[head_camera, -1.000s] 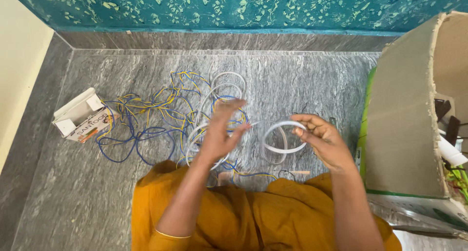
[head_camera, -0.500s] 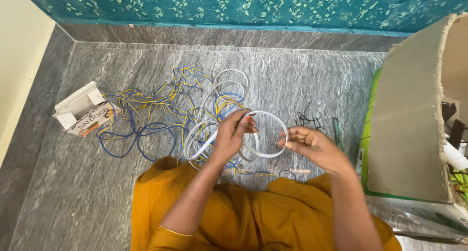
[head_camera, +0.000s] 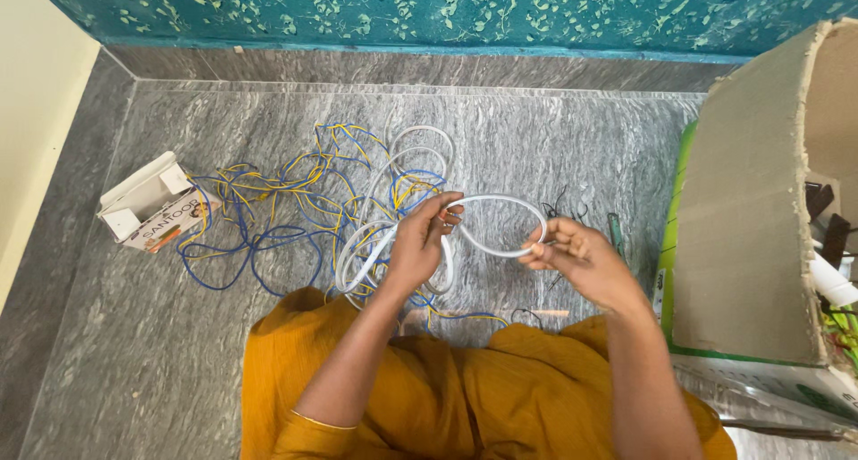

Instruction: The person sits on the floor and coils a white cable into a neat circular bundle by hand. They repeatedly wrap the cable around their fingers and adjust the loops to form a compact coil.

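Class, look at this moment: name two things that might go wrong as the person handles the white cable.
1. The white cable, looped between the left hand and right hand, may kink if pulled tight.
2. Its coils lie over the blue and yellow wires, so pulling could snag and drag them.

This looks like a room in a home, with someone sitting on the floor. The grey stone floor with wavy streaks (head_camera: 554, 138) meets a blue-green wall with a leafy pattern (head_camera: 447, 8). A big brown cardboard box (head_camera: 742, 219) and a small white open carton (head_camera: 147, 205) sit on it.
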